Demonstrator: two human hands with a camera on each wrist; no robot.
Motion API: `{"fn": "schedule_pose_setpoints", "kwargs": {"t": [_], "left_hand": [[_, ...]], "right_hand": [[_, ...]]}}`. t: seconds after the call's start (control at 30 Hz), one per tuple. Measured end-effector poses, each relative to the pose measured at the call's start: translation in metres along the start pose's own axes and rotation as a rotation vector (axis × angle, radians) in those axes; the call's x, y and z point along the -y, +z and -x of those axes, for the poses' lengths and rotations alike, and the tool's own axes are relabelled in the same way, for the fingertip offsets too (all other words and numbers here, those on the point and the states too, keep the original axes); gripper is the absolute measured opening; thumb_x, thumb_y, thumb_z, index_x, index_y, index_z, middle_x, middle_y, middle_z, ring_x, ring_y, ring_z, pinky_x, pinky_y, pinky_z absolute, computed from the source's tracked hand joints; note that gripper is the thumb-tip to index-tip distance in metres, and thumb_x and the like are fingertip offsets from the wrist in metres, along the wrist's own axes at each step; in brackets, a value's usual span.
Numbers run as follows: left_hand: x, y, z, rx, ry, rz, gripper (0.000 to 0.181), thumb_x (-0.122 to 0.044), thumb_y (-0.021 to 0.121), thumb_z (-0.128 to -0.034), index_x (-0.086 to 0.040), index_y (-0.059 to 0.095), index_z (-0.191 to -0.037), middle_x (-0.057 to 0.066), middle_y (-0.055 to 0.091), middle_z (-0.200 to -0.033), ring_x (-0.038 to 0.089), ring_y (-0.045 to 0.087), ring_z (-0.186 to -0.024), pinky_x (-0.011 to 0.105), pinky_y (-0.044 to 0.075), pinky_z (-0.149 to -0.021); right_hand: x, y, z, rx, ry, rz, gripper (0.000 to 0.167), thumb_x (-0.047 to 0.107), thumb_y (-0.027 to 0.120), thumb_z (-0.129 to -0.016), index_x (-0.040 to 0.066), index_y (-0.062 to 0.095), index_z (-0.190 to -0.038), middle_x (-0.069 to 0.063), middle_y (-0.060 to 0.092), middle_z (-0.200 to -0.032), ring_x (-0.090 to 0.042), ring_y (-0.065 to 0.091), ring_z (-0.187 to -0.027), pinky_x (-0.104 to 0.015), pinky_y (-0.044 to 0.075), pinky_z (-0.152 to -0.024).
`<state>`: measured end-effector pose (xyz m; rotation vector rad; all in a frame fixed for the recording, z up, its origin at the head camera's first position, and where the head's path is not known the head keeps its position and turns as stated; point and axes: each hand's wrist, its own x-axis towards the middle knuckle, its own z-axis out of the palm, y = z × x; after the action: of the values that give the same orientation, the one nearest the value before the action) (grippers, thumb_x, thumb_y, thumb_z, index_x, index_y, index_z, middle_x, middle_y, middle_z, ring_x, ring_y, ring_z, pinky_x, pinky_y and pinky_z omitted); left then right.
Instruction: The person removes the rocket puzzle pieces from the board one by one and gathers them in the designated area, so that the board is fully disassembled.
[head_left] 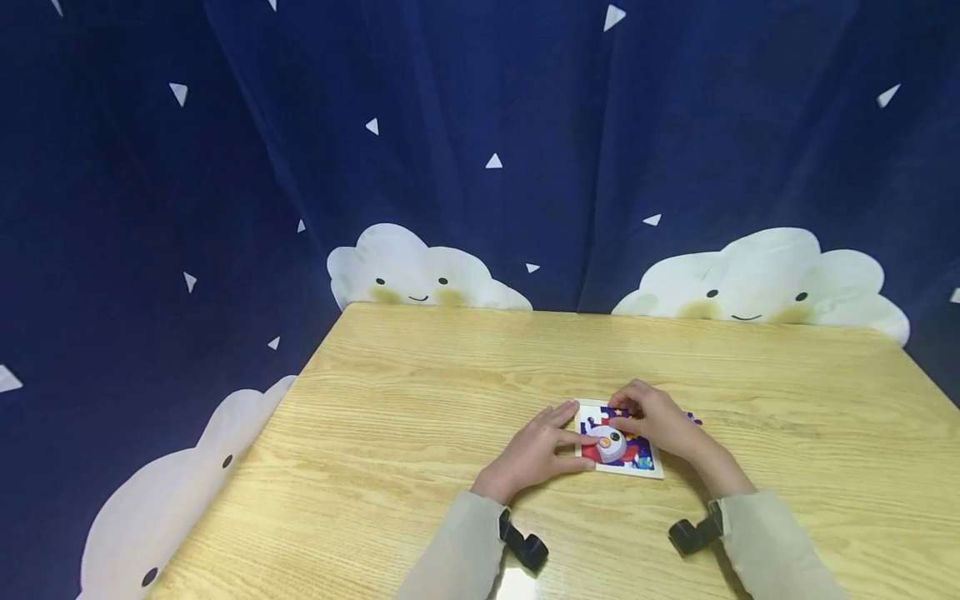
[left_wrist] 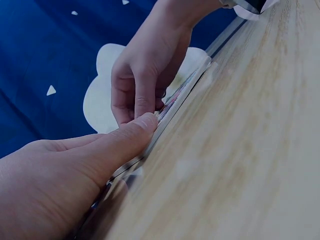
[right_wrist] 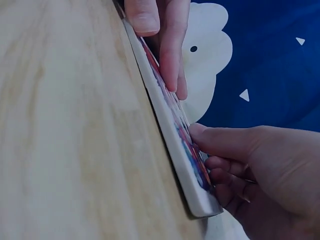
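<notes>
Puzzle (head_left: 618,455) flat on desk (head_left: 420,400), right of centre. Left hand (head_left: 534,452) straight-fingered on its left side; right (head_left: 662,423) curled over far part, pinch unclear. Advise: brace lightly, align before pressing.

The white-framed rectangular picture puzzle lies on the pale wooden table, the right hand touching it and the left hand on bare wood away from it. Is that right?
Not quite: the left hand is on the picture puzzle too, as the head view shows. The puzzle does lie on the pale wooden table, with the right hand touching it.
</notes>
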<state>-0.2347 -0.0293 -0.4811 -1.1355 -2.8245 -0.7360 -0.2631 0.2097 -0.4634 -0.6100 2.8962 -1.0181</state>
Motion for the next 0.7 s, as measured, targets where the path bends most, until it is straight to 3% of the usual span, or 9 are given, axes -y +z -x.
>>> {"fn": "schedule_pose_setpoints", "kwargs": {"t": [0.2,0.43,0.7], "left_hand": [[0.000,0.002,0.000,0.001,0.007,0.000,0.039,-0.048,0.064,-0.0906,-0.033,0.066,-0.126,0.010,0.035,-0.158,0.020,0.031,-0.150,0.040,0.026,-0.124],[-0.001,0.000,-0.001,-0.004,0.002,-0.004,0.039,-0.048,0.064,-0.0905,-0.034,0.066,-0.126,0.010,0.036,-0.158,0.020,0.031,-0.149,0.041,0.027,-0.124],[-0.001,-0.001,-0.001,0.016,-0.013,0.002,0.040,-0.049,0.064,-0.0905,-0.033,0.065,-0.127,0.009,0.034,-0.159,0.020,0.029,-0.150,0.041,0.025,-0.124]], "right_hand": [[0.005,-0.003,0.001,0.065,-0.012,0.030,0.018,0.014,0.070,-0.090,0.004,0.064,-0.104,-0.008,0.060,-0.099,-0.015,0.053,-0.087,-0.026,0.049,-0.075],[0.009,-0.004,0.000,0.075,-0.051,0.087,0.021,0.014,0.071,-0.090,0.003,0.064,-0.105,-0.008,0.061,-0.101,-0.017,0.056,-0.091,-0.039,0.053,-0.084],[0.013,-0.004,-0.001,0.098,-0.068,0.135,0.020,0.011,0.069,-0.090,0.003,0.065,-0.108,-0.008,0.062,-0.103,-0.019,0.057,-0.094,-0.045,0.053,-0.089]]}}
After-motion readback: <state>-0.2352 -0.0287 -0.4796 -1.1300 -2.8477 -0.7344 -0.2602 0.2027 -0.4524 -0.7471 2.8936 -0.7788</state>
